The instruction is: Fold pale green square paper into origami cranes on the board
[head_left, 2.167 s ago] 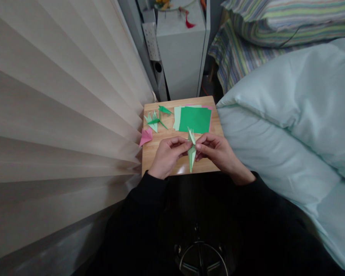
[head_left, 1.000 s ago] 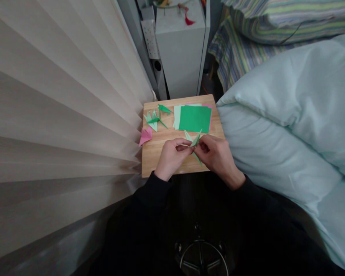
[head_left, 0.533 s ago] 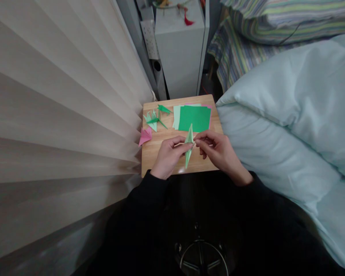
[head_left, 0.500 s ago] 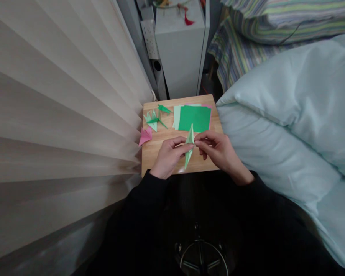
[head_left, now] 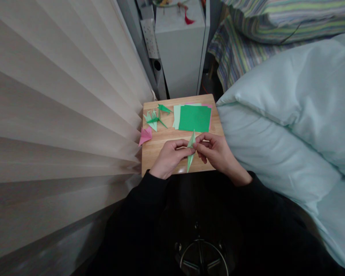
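Note:
A pale green folded origami paper, narrow and pointed at both ends, is held over the front of the small wooden table. My left hand pinches its left side between thumb and fingers. From the right, the closed thumb and fingers of my right hand grip the paper near its middle. Just beyond lies a stack of square paper with a dark green sheet on top and light green and pink edges showing. Folded green paper cranes and a pink folded paper sit at the table's left.
A pleated curtain borders the table on the left. On the right, a pale blue quilt comes up against the table's side. Behind stands a white cabinet with a red tassel on it.
Both hands have brought the folded paper slightly nearer to me and to the right, tilting it a little. My right thumb and fingers have moved onto the paper's middle.

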`<control>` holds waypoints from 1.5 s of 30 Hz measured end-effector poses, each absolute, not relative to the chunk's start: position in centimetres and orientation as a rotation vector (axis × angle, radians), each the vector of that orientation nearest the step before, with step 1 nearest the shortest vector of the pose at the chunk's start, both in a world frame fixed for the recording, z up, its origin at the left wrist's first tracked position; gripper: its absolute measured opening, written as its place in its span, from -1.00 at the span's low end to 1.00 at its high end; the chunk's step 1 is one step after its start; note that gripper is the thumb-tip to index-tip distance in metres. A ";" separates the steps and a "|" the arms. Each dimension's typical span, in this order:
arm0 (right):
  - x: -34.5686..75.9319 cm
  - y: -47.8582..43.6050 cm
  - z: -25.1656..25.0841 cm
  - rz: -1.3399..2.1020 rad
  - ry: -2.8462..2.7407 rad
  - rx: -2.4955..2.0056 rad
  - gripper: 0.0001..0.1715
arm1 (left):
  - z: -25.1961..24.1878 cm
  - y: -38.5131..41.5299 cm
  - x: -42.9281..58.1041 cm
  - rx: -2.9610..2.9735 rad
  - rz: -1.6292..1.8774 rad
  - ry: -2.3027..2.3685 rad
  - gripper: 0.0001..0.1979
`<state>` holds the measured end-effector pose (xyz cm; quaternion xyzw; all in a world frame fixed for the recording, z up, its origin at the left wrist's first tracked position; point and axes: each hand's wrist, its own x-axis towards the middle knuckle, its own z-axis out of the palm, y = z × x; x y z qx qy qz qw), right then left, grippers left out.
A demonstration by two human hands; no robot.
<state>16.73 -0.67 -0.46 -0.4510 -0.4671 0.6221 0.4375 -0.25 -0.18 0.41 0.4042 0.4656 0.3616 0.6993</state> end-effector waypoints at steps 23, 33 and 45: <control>16.8 -0.5 -1.3 1.384 -1.306 -1.105 -0.58 | 0.3 0.2 -0.2 1.071 1.025 1.106 -0.66; 16.5 -0.6 -0.8 1.343 -1.162 -1.146 -0.54 | 0.4 0.3 -0.2 1.057 0.992 1.103 -0.64; 16.3 -0.7 -1.3 1.368 -1.179 -1.151 -0.59 | 0.3 0.2 -0.2 1.083 0.970 1.158 -0.66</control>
